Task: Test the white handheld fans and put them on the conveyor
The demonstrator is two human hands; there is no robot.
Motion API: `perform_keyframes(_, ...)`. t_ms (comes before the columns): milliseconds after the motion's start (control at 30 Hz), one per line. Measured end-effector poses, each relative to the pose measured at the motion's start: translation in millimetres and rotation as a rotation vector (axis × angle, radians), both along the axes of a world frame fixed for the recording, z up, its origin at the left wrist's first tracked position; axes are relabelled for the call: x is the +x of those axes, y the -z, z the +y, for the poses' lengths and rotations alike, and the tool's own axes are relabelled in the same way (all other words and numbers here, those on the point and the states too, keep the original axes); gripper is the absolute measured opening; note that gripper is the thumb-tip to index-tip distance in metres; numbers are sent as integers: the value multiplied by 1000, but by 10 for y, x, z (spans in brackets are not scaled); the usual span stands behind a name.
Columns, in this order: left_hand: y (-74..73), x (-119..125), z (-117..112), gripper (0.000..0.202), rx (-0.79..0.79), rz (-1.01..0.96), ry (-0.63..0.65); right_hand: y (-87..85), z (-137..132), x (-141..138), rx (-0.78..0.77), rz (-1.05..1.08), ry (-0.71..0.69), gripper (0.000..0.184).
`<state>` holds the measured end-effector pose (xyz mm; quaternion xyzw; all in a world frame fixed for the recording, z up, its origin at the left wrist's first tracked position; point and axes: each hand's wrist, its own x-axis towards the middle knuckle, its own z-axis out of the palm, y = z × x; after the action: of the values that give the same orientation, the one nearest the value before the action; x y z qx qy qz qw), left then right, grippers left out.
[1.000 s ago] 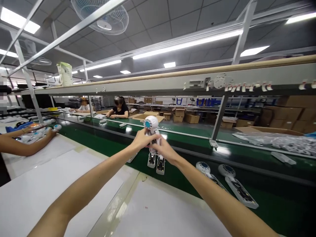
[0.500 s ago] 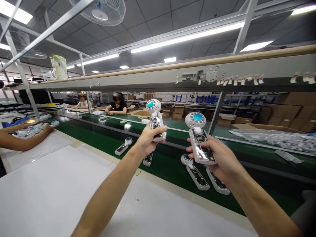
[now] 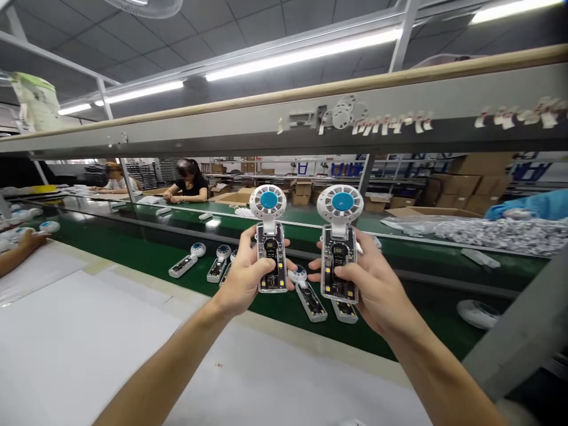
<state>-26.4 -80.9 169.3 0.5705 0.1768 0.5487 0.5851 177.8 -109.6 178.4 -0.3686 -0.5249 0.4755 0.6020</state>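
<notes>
Two white handheld mini fans are held upright, side by side, above the green conveyor belt. My left hand (image 3: 244,275) is closed around the left handheld fan (image 3: 271,254), thumb on its clear front over a dark circuit board. Around the right handheld fan (image 3: 339,254) my right hand (image 3: 373,275) is closed, its thumb pressing the front. Each fan has a round vented head with a blue centre. Below them, more fans lie on the belt, among them one fan (image 3: 310,300) between my hands and another (image 3: 345,312) partly hidden under the right one.
A green conveyor belt (image 3: 146,245) runs across, with several fans at left. White worktop (image 3: 89,319) lies in front. A shelf beam (image 3: 199,130) crosses above; a grey post (image 3: 519,319) stands at right. A co-worker's hand (image 3: 33,241) is at far left; two people sit beyond.
Both fans have been brought closer together and turned upright, fronts facing me. My view has shifted right, and a blue sleeve now shows at the far right.
</notes>
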Motion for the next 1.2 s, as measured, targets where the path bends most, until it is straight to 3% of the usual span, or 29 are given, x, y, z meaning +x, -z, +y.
perform_keyframes(133, -50, -49, -59, 62, 29, 11, 43, 38, -17, -7, 48, 4, -90, 73)
perform_keyframes(533, -76, -81, -58, 66, 56, -15, 136, 69, -19, -87, 84, -32, -96, 69)
perform_keyframes(967, -70, -91, -38, 64, 44, -12, 112, 180, 20, -176, 105, 7, -129, 71)
perform_keyframes(1200, -115, -83, -105, 73, -31, -39, 98, 40, -118, -176, 17, -7, -150, 81)
